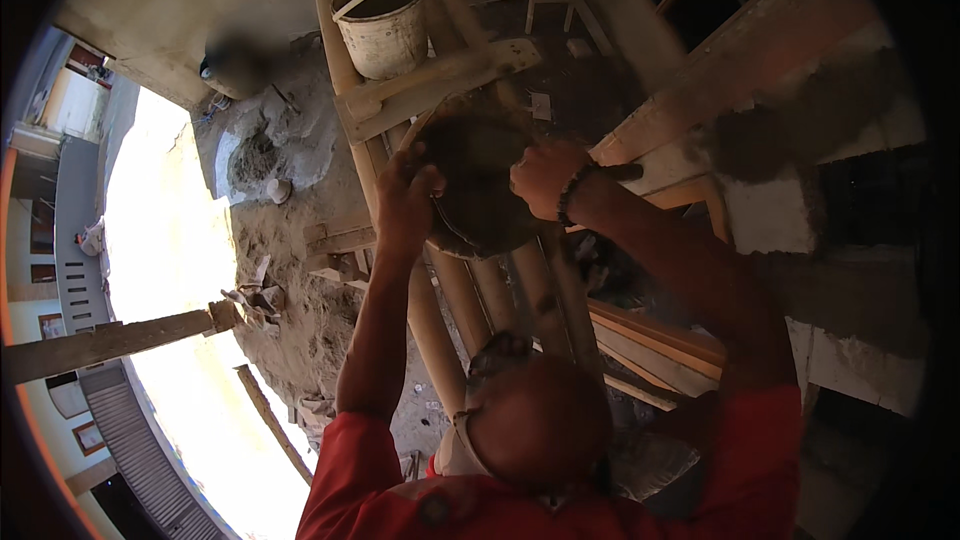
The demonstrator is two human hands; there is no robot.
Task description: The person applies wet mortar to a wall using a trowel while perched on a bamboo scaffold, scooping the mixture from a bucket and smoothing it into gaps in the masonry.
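A round, dark mortar tub (pixel 466 240) sits on a platform of thick bamboo poles (pixel 440 315). The fingers of my left hand (pixel 406 190) are hooked over its left rim. At the opposite rim, my right hand (pixel 548 178) is a closed fist, with a dark bracelet on the wrist. A dark rounded handle (pixel 625 172) sticks out past that wrist, in line with the fist. The working end of this tool is lost in shadow. Inside the tub it is too dark to make out the contents clearly.
Beyond the tub, a mortar-stained bucket (pixel 383 35) stands behind a wooden crosspiece (pixel 440 85) on the poles. On the right is a partly plastered wall (pixel 745 195) with a wooden frame. Below left lie sandy ground and a mortar heap (pixel 255 155).
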